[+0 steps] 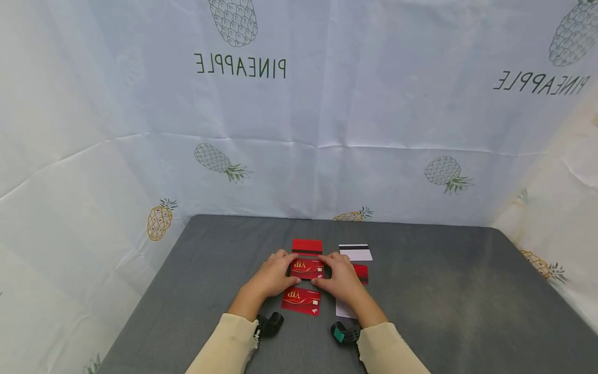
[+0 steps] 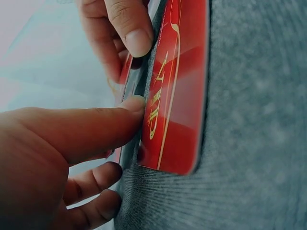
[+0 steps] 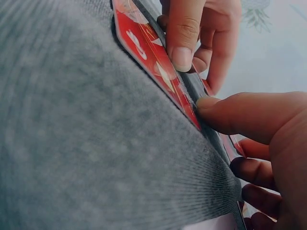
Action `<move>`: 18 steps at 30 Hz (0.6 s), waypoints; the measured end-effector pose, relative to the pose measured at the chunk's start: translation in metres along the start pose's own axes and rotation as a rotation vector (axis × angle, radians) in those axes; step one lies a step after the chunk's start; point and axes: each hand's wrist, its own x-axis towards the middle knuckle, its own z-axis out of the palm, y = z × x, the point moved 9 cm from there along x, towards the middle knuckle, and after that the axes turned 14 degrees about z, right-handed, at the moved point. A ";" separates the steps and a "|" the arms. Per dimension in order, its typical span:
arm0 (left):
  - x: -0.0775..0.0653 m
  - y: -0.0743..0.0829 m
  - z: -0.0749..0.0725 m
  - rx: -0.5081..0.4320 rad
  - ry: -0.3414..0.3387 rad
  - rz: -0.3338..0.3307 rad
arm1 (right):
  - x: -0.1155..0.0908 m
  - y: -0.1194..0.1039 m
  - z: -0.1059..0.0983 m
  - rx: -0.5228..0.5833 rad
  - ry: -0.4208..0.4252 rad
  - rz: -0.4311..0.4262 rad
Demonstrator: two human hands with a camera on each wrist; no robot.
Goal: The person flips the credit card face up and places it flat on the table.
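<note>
A red VIP card (image 1: 307, 268) lies on the dark table between both hands. My left hand (image 1: 275, 272) holds its left end, index fingertip at the far edge and thumb at the near edge. My right hand (image 1: 342, 275) grips the right end the same way. Just nearer lies a second red VIP card (image 1: 301, 301), seen large in the left wrist view (image 2: 180, 105) and the right wrist view (image 3: 148, 52), with no finger on it. Beyond the hands is a red card with a black stripe (image 1: 307, 244). The thumbs hide much of the held card in the wrist views.
To the right lie a white striped card (image 1: 356, 253), a red striped card (image 1: 362, 271) partly behind my right hand, and a white card (image 1: 343, 310) partly under my right wrist. A pineapple-print curtain (image 1: 317, 176) hangs behind the grey table (image 1: 444, 291).
</note>
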 end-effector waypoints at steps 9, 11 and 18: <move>0.000 -0.003 0.005 0.011 -0.033 0.001 | 0.000 0.002 0.003 -0.009 -0.024 0.015; 0.000 -0.003 0.006 0.016 -0.038 0.001 | 0.000 0.002 0.004 -0.009 -0.026 0.010; 0.000 -0.002 0.005 0.013 -0.045 0.006 | -0.001 -0.001 0.002 0.006 -0.015 -0.001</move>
